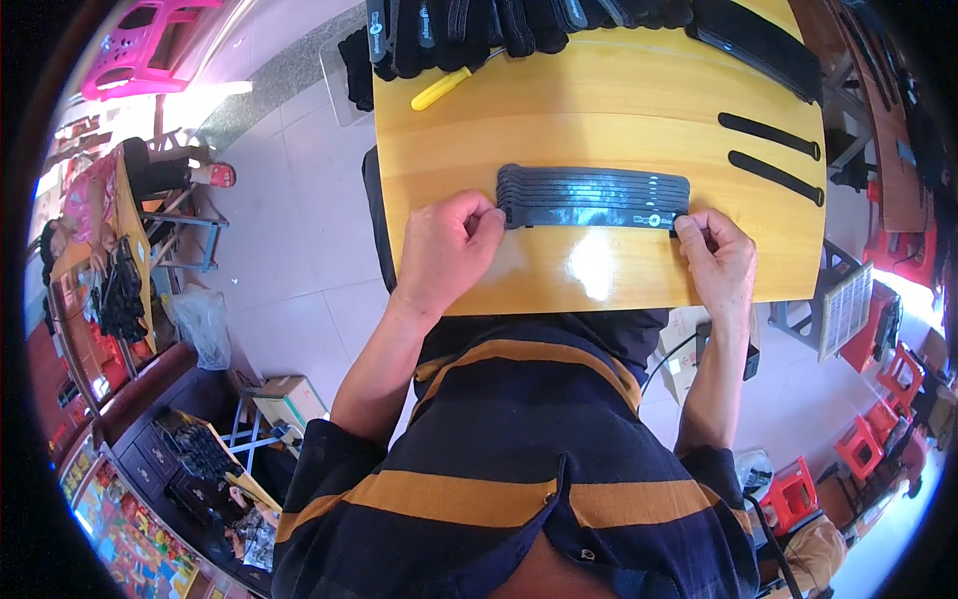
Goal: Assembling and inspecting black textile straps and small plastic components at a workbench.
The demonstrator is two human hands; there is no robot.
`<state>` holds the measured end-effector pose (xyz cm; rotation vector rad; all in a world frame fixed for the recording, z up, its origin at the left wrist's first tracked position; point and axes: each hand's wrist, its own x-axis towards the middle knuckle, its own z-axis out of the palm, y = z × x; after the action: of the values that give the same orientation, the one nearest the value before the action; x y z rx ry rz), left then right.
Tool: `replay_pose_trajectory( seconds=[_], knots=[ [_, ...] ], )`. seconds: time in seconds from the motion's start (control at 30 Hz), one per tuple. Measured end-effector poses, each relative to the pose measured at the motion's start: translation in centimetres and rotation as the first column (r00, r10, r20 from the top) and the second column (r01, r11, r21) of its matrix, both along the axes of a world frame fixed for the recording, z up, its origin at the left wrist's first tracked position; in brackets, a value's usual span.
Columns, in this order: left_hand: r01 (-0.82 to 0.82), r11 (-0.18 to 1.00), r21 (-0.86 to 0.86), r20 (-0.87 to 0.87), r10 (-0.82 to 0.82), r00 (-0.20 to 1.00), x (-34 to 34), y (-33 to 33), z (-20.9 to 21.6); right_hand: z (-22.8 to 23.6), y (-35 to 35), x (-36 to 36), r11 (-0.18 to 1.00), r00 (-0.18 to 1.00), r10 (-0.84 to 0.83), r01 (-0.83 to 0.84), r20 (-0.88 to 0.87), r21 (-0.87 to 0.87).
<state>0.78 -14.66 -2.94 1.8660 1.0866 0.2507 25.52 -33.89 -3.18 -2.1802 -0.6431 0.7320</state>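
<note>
A fanned stack of black straps [589, 200], glossy on its front face, lies across the middle of the yellow wooden table [459, 275]. At its left end, my left hand [449, 245] pinches the edges between thumb and fingers. The near right corner of the stack is in a pinch of my right hand [718, 260]. Two single black straps, an upper one [768, 135] and a lower one [776, 178], each with a small loop at its right end, lie flat to the right of the stack.
Bundles of black straps [459, 35] crowd the table's far edge, with a thick dark stack [755, 45] at the far right corner. A tool with a yellow handle [441, 90] lies before the bundles. At the far left, another person [85, 225] sits at a table.
</note>
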Motion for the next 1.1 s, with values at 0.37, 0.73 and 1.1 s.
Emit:
replay_pose_trajectory(
  seconds=[0.37, 0.73, 1.1],
  knots=[
    [-0.012, 1.000, -0.008, -0.008, 0.012, 1.000, 0.42, -0.02, 0.09, -0.43, -0.16, 0.22, 1.000, 1.000, -0.006, 0.006, 0.025, 0.014],
    [-0.014, 0.999, -0.044, -0.005, 0.014, 1.000, 0.16, -0.11, -0.22, -0.32, -0.02, -0.01, 1.000, 0.996, 0.007, -0.006, 0.094, -0.013],
    [-0.006, 0.996, 0.091, -0.059, 0.012, 0.998, 0.26, -0.05, -0.40, -0.62, 0.14, -0.09, 0.999, 0.988, 0.003, 0.003, 0.151, -0.040]
  ],
)
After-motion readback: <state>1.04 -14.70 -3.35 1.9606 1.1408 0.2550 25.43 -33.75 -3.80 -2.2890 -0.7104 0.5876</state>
